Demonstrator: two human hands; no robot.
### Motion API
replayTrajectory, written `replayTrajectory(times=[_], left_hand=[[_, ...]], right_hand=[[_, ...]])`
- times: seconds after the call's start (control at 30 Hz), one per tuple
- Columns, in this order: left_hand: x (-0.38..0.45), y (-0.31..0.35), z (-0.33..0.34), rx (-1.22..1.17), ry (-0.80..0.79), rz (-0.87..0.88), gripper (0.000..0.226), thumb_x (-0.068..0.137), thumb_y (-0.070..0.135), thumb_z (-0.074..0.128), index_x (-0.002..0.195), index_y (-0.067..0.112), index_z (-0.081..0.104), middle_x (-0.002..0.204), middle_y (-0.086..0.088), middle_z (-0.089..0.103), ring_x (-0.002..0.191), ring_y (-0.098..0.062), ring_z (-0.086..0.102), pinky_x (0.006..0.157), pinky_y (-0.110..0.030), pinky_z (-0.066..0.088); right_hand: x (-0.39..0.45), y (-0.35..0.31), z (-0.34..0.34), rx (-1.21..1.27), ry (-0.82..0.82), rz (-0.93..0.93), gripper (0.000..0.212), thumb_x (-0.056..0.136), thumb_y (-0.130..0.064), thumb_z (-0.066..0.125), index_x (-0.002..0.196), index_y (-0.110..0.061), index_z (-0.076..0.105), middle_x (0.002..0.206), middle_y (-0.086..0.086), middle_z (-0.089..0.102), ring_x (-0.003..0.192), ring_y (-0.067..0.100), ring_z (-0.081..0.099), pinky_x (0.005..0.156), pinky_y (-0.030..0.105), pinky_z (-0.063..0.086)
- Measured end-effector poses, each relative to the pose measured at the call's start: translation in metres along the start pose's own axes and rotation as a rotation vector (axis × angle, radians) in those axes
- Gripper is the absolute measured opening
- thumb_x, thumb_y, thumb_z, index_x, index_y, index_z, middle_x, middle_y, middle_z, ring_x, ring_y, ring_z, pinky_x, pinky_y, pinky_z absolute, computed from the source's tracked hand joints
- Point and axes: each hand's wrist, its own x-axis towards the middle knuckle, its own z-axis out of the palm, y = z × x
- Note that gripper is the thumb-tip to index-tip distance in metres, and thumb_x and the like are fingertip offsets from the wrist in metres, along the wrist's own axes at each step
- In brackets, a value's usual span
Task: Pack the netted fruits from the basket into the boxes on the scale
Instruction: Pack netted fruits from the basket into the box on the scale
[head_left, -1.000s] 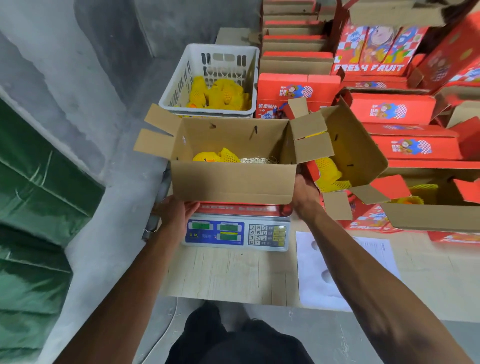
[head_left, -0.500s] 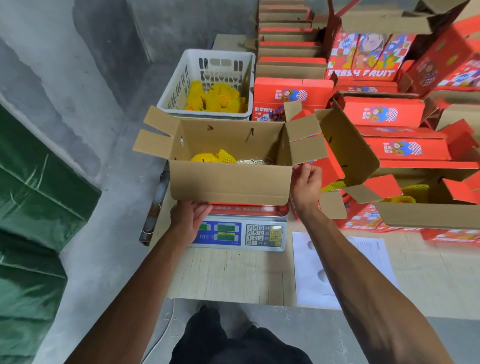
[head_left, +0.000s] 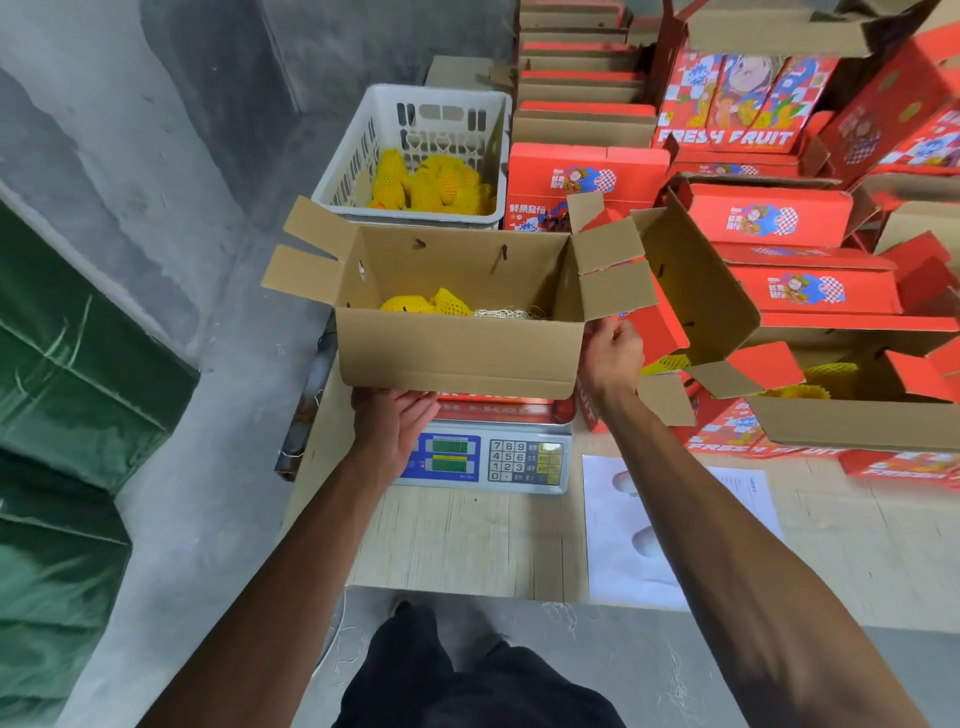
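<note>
Head view: packing looks barely started, only a couple of netted fruits (head_left: 426, 304) are seen in the box (head_left: 457, 353) on the scale (head_left: 488, 460), plenty left in the basket (head_left: 410, 156). Box steadied underneath by the flat left hand (head_left: 392, 423); its side flap pinched by the right hand (head_left: 610, 358). "FRESH FRUIT" is printed on a red carton (head_left: 727, 104).

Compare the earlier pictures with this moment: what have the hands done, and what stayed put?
The right hand rose from the box's lower right corner to its upper edge, fingers curled there. The left hand stayed open under the lower left edge. Box, scale and basket kept their places.
</note>
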Motion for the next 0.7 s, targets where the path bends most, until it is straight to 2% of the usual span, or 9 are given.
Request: replayTrajectory(times=[0.07, 0.17, 0.27, 0.33, 0.4, 0.5, 0.6, 0.67, 0.7], left_hand=[[-0.003, -0.001, 0.005, -0.068, -0.052, -0.05, 0.033, 0.102, 0.013, 0.033, 0.117, -0.003, 0.059, 0.097, -0.011, 0.078, 0.105, -0.024, 0.066, 0.089, -0.034, 0.057], [-0.004, -0.005, 0.012, 0.055, -0.05, -0.034, 0.032, 0.104, 0.011, 0.032, 0.116, -0.007, 0.055, 0.108, -0.012, 0.071, 0.113, -0.025, 0.062, 0.102, -0.033, 0.051], [-0.005, -0.012, 0.017, 0.167, -0.05, -0.004, 0.033, 0.103, 0.011, 0.034, 0.117, -0.002, 0.061, 0.114, -0.009, 0.072, 0.115, -0.023, 0.066, 0.101, -0.034, 0.05], [-0.006, -0.015, 0.018, 0.193, -0.032, 0.029, 0.032, 0.103, 0.012, 0.037, 0.115, -0.001, 0.063, 0.114, -0.01, 0.073, 0.107, -0.022, 0.07, 0.1, -0.036, 0.052], [-0.007, -0.018, 0.017, 0.196, -0.055, 0.023, 0.029, 0.105, 0.011, 0.038, 0.115, 0.0, 0.063, 0.114, -0.011, 0.072, 0.105, -0.022, 0.07, 0.099, -0.036, 0.052], [-0.007, -0.02, 0.012, 0.239, -0.075, 0.028, 0.026, 0.107, 0.012, 0.039, 0.117, 0.002, 0.061, 0.115, -0.009, 0.071, 0.104, -0.02, 0.07, 0.096, -0.034, 0.055], [-0.009, -0.017, 0.0, 0.326, -0.008, 0.087, 0.028, 0.109, 0.019, 0.04, 0.122, 0.006, 0.06, 0.115, -0.005, 0.071, 0.104, -0.018, 0.07, 0.089, -0.034, 0.058], [-0.012, -0.01, -0.01, 0.334, -0.038, 0.102, 0.03, 0.111, 0.022, 0.037, 0.122, 0.009, 0.061, 0.121, -0.005, 0.072, 0.115, -0.021, 0.068, 0.092, -0.037, 0.056], [-0.014, -0.006, -0.015, 0.322, -0.049, 0.105, 0.03, 0.111, 0.024, 0.039, 0.123, 0.01, 0.062, 0.122, -0.005, 0.073, 0.12, -0.023, 0.067, 0.094, -0.038, 0.056]], right_hand=[[0.002, -0.013, 0.003, 0.295, -0.003, 0.118, 0.036, 0.107, -0.016, 0.033, 0.074, -0.016, 0.048, 0.066, 0.0, 0.052, 0.053, 0.009, 0.048, 0.057, 0.03, 0.034], [0.008, -0.033, -0.006, 0.555, 0.014, 0.131, 0.038, 0.108, -0.025, 0.031, 0.074, -0.02, 0.047, 0.063, 0.005, 0.045, 0.055, 0.02, 0.043, 0.056, 0.03, 0.033], [0.01, -0.044, -0.014, 0.662, -0.037, 0.085, 0.03, 0.11, -0.026, 0.037, 0.091, -0.018, 0.06, 0.092, 0.01, 0.066, 0.085, 0.023, 0.063, 0.078, 0.038, 0.053], [0.01, -0.041, -0.018, 0.5, -0.078, 0.035, 0.009, 0.105, -0.016, 0.053, 0.112, -0.013, 0.057, 0.107, 0.007, 0.068, 0.096, 0.019, 0.066, 0.091, 0.04, 0.055], [0.007, -0.028, -0.021, 0.164, -0.111, 0.006, 0.03, 0.097, -0.011, 0.057, 0.127, -0.01, 0.054, 0.112, 0.005, 0.069, 0.103, 0.022, 0.067, 0.096, 0.043, 0.055], [-0.009, -0.009, -0.027, -0.056, -0.173, -0.067, 0.043, 0.099, -0.018, 0.053, 0.141, -0.012, 0.046, 0.112, 0.006, 0.07, 0.105, 0.028, 0.066, 0.094, 0.042, 0.052], [-0.029, 0.01, -0.026, 0.002, -0.222, -0.109, 0.054, 0.101, -0.019, 0.053, 0.153, -0.016, 0.039, 0.127, -0.001, 0.068, 0.112, 0.012, 0.062, 0.104, 0.037, 0.048], [-0.044, 0.025, -0.024, 0.122, -0.207, -0.091, 0.051, 0.103, -0.015, 0.051, 0.153, -0.014, 0.041, 0.117, -0.022, 0.066, 0.108, -0.007, 0.061, 0.111, 0.04, 0.046], [-0.052, 0.03, -0.024, 0.181, -0.202, -0.063, 0.05, 0.105, -0.014, 0.05, 0.154, -0.011, 0.041, 0.11, -0.027, 0.065, 0.105, -0.005, 0.063, 0.111, 0.045, 0.046]])
